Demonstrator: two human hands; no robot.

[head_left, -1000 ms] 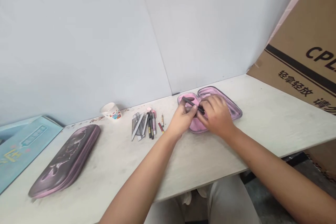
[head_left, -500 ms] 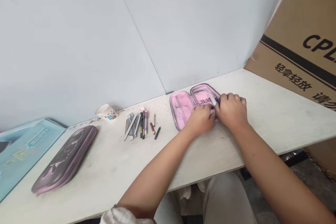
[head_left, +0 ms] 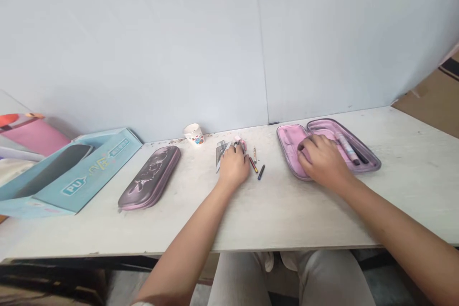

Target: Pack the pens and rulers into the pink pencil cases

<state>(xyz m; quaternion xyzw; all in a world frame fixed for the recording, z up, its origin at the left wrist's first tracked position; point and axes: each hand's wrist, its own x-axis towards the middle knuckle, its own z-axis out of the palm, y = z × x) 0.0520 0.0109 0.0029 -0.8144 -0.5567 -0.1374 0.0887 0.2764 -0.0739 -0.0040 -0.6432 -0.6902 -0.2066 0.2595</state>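
An open pink pencil case [head_left: 369, 161] lies on the white table [head_left: 279, 210], with a pale marker [head_left: 346, 147] and a dark pen in its right half. My right hand [head_left: 322, 160] rests on the case's middle, fingers curled loosely, nothing visible in them. My left hand [head_left: 234, 166] sits on a small pile of pens and rulers [head_left: 222, 149], fingers curled down over them; what they grip is hidden. A red pencil [head_left: 253, 164] and a short dark pen [head_left: 261, 171] lie just right of that hand.
A shut purple pencil case [head_left: 150, 177] lies to the left. A small paper cup [head_left: 193, 134] stands by the wall. A light blue box [head_left: 68, 172] sits at the far left, a cardboard carton [head_left: 433, 98] at the far right.
My left hand left the pink case and moved left onto the pile of pens. My right hand let go of the marker, which now lies in the case. The view swung left.
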